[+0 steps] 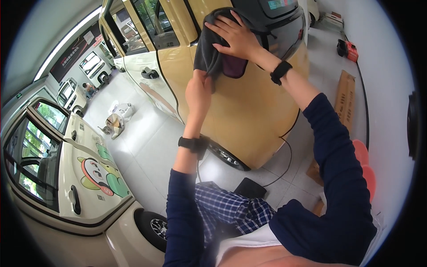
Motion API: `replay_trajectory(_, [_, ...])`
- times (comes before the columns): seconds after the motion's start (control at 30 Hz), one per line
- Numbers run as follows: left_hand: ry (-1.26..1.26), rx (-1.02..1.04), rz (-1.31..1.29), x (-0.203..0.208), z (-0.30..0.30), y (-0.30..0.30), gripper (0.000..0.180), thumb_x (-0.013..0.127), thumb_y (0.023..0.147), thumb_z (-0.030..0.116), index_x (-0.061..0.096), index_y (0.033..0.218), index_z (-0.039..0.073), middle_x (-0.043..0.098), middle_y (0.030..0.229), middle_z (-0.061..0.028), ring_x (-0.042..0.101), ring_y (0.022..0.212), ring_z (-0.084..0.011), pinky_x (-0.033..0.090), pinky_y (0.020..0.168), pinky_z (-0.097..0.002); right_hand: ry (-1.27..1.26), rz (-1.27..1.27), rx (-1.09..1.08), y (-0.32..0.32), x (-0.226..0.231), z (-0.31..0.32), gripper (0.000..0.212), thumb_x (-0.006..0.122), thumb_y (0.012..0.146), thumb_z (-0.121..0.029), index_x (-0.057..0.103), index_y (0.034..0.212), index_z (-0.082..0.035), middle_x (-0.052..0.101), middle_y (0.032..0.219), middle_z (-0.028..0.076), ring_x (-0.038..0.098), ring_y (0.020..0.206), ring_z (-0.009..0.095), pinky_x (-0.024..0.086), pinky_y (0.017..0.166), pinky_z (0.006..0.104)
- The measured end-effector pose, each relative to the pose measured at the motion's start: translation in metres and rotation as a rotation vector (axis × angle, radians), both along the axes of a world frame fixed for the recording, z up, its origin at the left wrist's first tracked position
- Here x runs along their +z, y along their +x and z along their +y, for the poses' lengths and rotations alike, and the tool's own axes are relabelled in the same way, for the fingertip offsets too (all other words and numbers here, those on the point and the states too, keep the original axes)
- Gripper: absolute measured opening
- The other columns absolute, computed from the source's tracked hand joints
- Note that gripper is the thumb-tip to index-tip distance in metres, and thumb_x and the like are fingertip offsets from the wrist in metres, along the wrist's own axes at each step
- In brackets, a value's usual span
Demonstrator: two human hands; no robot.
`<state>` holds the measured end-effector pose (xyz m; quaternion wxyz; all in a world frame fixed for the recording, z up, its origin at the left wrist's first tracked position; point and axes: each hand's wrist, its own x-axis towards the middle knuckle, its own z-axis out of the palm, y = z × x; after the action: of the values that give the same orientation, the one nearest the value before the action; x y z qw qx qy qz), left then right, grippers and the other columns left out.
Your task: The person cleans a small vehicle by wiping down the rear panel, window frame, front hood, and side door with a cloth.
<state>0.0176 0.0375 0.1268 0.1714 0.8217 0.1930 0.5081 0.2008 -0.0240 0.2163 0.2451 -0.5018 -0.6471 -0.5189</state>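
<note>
Facing the tan car, just behind its side windows, you have the gray cloth against the upper rear corner. Your right hand lies flat on the cloth, fingers spread and unclenched; your left hand is curled around the cloth's lower edge. Dark bands circle both wrists.
</note>
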Motion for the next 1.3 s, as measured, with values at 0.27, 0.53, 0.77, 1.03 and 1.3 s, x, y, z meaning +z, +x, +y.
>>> replay_trajectory(0.27, [-0.068,0.133,0.028,-0.054,-0.001,0.003,0.015,0.056,0.081,0.011,0.047,0.090,0.004,0.057,0.071,-0.0107,0.056,0.065,-0.0277,0.043,0.058,-0.0347,-0.029,0.100,0.143,-0.031,-0.041,0.004,0.056,0.057,0.075,-0.031,0.045,0.126,-0.012,0.051,0.116,0.012,0.041,0.115,0.025,0.016,0.106,0.0474])
replay_trajectory(0.53, [-0.250,-0.029,0.140,-0.140,-0.002,-0.007,0.019,0.057,0.076,0.013,0.047,0.090,0.006,0.059,0.076,-0.0190,0.056,0.069,-0.0398,0.042,0.058,-0.0465,-0.107,0.266,0.235,-0.021,-0.174,-0.003,0.057,0.057,0.075,-0.030,0.043,0.129,-0.020,0.047,0.120,0.007,0.037,0.116,0.025,0.012,0.103,0.0514])
replay_trajectory(0.77, [-0.456,-0.087,0.523,-0.217,-0.035,-0.010,0.024,0.064,0.071,0.015,0.050,0.088,0.007,0.061,0.078,-0.0130,0.059,0.078,-0.0323,0.045,0.065,-0.0399,-0.486,0.286,-0.030,-0.015,-0.264,-0.063,0.057,0.052,0.082,-0.032,0.034,0.134,-0.021,0.046,0.124,0.007,0.037,0.118,0.023,0.013,0.105,0.0491])
replay_trajectory(1.03, [-0.617,-0.142,0.747,-0.279,-0.058,-0.033,0.025,0.064,0.072,0.019,0.051,0.090,0.006,0.061,0.083,-0.0134,0.058,0.083,-0.0322,0.045,0.068,-0.0403,-0.660,0.384,-0.005,-0.039,-0.309,-0.085,0.061,0.054,0.080,-0.030,0.031,0.135,-0.016,0.043,0.127,0.010,0.034,0.122,0.023,0.012,0.108,0.0468])
replay_trajectory(1.3, [-0.414,-0.118,0.512,-0.223,-0.083,-0.013,0.025,0.058,0.079,0.022,0.050,0.095,0.004,0.060,0.081,-0.0131,0.058,0.078,-0.0323,0.045,0.065,-0.0399,-0.649,0.451,0.113,-0.049,-0.287,-0.063,0.060,0.059,0.074,-0.014,0.038,0.130,-0.008,0.043,0.127,0.012,0.035,0.122,0.025,0.016,0.108,0.0423])
